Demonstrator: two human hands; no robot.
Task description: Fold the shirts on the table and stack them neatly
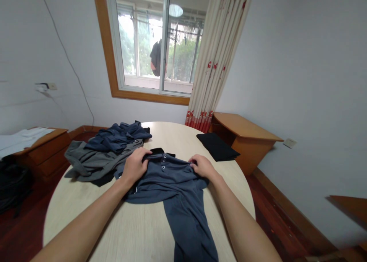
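We grip one dark blue shirt (172, 181), spread on the counter (137, 231), by its far edge with our left hand (136, 164) and right hand (203, 165). One clothes pile (114, 137) (navy over grey) crowds the left; one folded black cloth (217, 146) lies beyond the right, near one curtain (218, 59).

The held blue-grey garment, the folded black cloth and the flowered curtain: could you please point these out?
Blue-grey garment (174, 179), head view: middle of its spread fabric.
Folded black cloth (218, 147), head view: middle of its upper face.
Flowered curtain (217, 57), head view: middle of its hanging length.
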